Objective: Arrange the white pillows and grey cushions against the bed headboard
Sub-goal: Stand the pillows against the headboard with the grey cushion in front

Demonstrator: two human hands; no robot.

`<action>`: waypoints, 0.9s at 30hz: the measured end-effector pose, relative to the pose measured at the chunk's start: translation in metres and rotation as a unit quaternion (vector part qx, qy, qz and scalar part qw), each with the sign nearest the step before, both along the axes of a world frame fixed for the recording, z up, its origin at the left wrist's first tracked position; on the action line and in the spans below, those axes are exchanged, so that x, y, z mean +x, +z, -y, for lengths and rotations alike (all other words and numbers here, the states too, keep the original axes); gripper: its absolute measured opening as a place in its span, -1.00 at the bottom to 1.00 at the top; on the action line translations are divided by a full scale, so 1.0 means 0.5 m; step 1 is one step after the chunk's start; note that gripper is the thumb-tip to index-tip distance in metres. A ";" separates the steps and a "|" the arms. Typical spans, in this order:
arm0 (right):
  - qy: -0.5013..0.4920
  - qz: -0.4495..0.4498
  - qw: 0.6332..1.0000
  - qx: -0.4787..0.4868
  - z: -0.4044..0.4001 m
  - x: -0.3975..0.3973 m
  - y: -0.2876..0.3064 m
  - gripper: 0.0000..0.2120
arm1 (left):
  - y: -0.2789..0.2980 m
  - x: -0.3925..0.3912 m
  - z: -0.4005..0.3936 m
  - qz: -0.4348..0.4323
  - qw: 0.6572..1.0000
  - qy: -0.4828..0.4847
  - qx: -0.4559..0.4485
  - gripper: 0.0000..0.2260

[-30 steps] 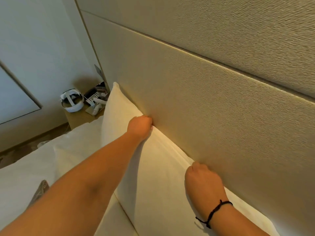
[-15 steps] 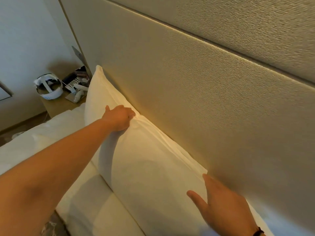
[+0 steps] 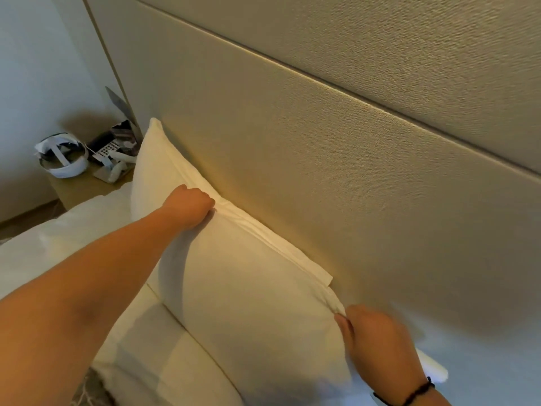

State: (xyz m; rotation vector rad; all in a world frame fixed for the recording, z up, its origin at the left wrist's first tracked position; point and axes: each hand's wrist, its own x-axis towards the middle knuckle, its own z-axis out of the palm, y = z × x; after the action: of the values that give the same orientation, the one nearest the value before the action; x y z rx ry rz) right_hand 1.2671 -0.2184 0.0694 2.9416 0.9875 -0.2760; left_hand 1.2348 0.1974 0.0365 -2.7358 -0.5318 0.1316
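A white pillow (image 3: 251, 294) stands upright on the bed, leaning against the beige padded headboard (image 3: 336, 159). My left hand (image 3: 190, 208) grips the pillow's top seam near its left end, fingers curled over the edge. My right hand (image 3: 377, 341) pinches the top edge of the same pillow near its right corner; a black cord sits on that wrist. A flap of the pillowcase sticks up along the top edge between my hands. A patch of grey patterned fabric (image 3: 96, 389) shows at the bottom left, mostly out of frame.
White bedding (image 3: 73, 238) spreads below and left of the pillow. A wooden bedside table (image 3: 85, 186) at the left holds a white headset (image 3: 63, 158), a remote and small items. A pale wall rises behind it.
My right hand went from a closed grip to an open palm, and now pinches the pillow's right top corner. My left hand stayed on the top seam. The view shifted slightly.
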 end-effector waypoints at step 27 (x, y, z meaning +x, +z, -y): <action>0.258 -0.249 0.931 0.068 -0.227 -0.295 -0.101 -0.34 | -0.035 -0.444 -0.060 -0.143 0.941 0.173 -0.252 -0.60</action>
State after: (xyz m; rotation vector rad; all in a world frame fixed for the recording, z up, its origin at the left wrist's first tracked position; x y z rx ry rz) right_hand 1.1198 -0.1051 0.0189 2.6207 1.8525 -0.9898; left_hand 1.0130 0.2274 0.0189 -2.9866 -1.0037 0.8470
